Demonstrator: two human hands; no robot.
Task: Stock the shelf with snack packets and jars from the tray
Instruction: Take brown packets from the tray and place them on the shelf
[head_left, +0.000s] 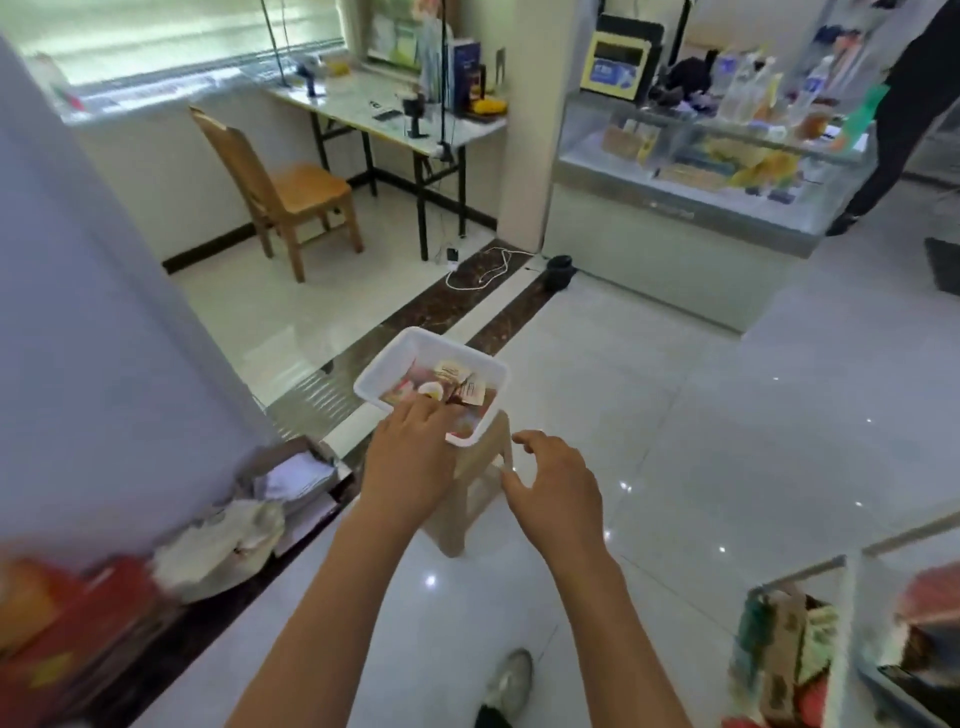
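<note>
A white plastic tray (400, 349) sits on a beige plastic stool (470, 499) in the middle of the floor. Inside lie several snack packets (457, 375) and a jar with a pale lid (430, 389). My left hand (410, 462) reaches over the tray's near rim, its fingers spread down onto the contents; whether it holds anything is hidden. Just right of the tray's near corner hovers my right hand (556, 488), fingers relaxed and empty. A shelf with packets (789, 639) shows at the bottom right.
A white cabinet side (104, 338) stands close on the left, with papers and red boxes (78, 623) at its foot. Beyond are a wooden chair (280, 192), a folding table (395, 114), a glass display counter (701, 171) and a person in black (909, 104).
</note>
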